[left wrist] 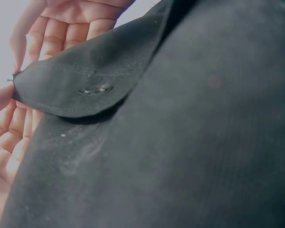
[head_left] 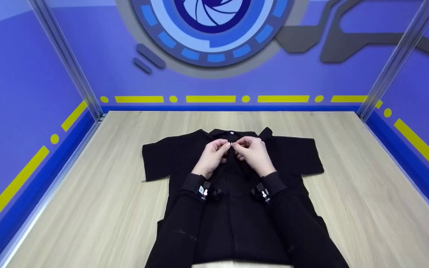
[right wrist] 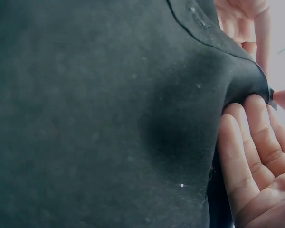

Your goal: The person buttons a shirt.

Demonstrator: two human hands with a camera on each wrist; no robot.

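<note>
- lying on the wooden table, the black shirt spreads beneath both hands, its collar just beyond them, its hem nearer the person.
- pinching its front edge: left hand and right hand, fingertips close together.
- pointing its collar away from the person; long axis runs collar to hem, sleeves out sideways.

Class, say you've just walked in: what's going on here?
A person's left hand and right hand meet just below the collar of a black shirt, pinching its front edge. The shirt lies spread on a wooden table, short sleeves out to each side. A buttonhole shows near the hands.
</note>
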